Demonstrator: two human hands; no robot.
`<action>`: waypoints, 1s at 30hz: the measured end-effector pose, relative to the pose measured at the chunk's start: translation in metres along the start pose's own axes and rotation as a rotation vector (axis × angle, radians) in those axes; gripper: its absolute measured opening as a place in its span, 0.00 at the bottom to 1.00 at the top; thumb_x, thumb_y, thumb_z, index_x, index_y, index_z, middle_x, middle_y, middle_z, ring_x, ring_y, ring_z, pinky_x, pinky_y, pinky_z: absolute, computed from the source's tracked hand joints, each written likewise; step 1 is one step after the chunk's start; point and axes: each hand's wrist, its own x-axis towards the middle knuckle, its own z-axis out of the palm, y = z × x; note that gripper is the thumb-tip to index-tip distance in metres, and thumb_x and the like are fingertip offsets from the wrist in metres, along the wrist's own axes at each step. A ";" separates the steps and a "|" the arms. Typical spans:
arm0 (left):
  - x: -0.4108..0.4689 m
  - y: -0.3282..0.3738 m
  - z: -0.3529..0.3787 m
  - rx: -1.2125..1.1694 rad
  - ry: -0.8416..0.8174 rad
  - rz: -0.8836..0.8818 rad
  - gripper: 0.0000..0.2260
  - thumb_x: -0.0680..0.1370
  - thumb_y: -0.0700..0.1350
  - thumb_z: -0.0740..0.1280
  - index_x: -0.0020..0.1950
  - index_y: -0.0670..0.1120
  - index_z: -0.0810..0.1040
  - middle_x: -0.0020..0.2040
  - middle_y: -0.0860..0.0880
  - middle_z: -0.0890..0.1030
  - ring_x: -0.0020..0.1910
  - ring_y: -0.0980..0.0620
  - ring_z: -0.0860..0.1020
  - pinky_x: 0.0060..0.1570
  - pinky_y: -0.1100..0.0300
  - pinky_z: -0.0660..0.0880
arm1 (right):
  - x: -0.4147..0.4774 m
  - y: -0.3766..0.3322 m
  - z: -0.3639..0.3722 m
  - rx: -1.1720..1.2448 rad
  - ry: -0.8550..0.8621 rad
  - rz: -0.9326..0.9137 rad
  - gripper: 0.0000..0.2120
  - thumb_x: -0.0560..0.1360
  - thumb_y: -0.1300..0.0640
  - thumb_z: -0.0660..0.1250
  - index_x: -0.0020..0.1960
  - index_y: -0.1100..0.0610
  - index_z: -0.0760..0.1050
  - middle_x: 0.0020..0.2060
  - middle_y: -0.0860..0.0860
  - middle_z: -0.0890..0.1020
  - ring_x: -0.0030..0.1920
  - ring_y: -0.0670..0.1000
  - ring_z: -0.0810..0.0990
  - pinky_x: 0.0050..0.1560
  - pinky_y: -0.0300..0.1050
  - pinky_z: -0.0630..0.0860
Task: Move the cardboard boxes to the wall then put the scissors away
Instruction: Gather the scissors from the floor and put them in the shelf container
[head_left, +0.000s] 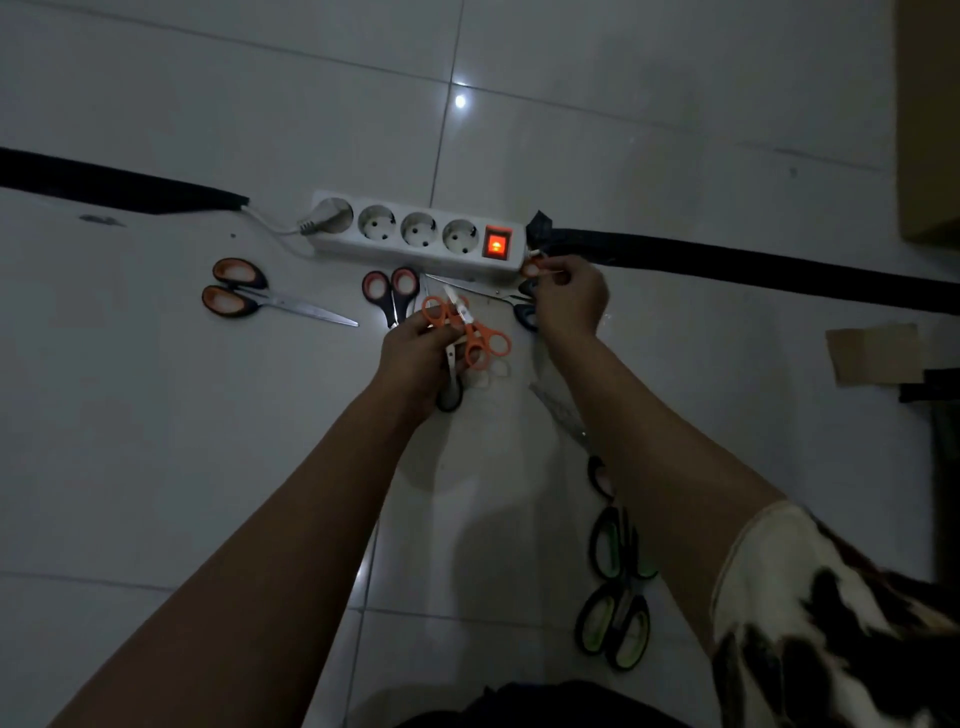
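Gathering judged partway: orange scissors (480, 343) are gripped in the left hand (415, 353), a small pair (532, 267) is pinched by the right hand (571, 301), and a larger pair (234, 291) left of the left hand is not yet collected.

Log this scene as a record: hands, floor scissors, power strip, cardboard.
left hand: grips small orange scissors
right hand: pinches a small orange-handled item, unclear what
floor scissors: orange-black pair, red-black pair, green-handled pairs
power strip: switch lit, one plug in
cardboard box: upper right edge
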 end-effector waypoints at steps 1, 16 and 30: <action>0.002 -0.001 0.004 -0.023 -0.008 -0.006 0.09 0.78 0.30 0.61 0.54 0.39 0.78 0.43 0.43 0.80 0.36 0.52 0.81 0.34 0.63 0.79 | 0.010 0.002 -0.003 -0.044 0.043 0.008 0.12 0.75 0.69 0.60 0.51 0.61 0.81 0.50 0.57 0.82 0.51 0.56 0.80 0.49 0.41 0.74; 0.014 -0.026 0.020 0.033 -0.061 -0.050 0.09 0.75 0.33 0.68 0.54 0.42 0.80 0.43 0.47 0.82 0.41 0.53 0.80 0.42 0.61 0.76 | 0.043 0.009 -0.024 -0.394 -0.145 -0.155 0.05 0.74 0.61 0.68 0.47 0.60 0.82 0.44 0.56 0.83 0.46 0.51 0.79 0.42 0.37 0.68; 0.006 -0.033 0.010 0.003 0.008 -0.096 0.04 0.77 0.33 0.66 0.51 0.38 0.79 0.40 0.44 0.83 0.38 0.49 0.84 0.43 0.58 0.82 | 0.003 0.014 -0.020 -0.546 -0.355 -0.242 0.17 0.74 0.51 0.70 0.59 0.56 0.73 0.56 0.57 0.72 0.51 0.55 0.75 0.44 0.42 0.68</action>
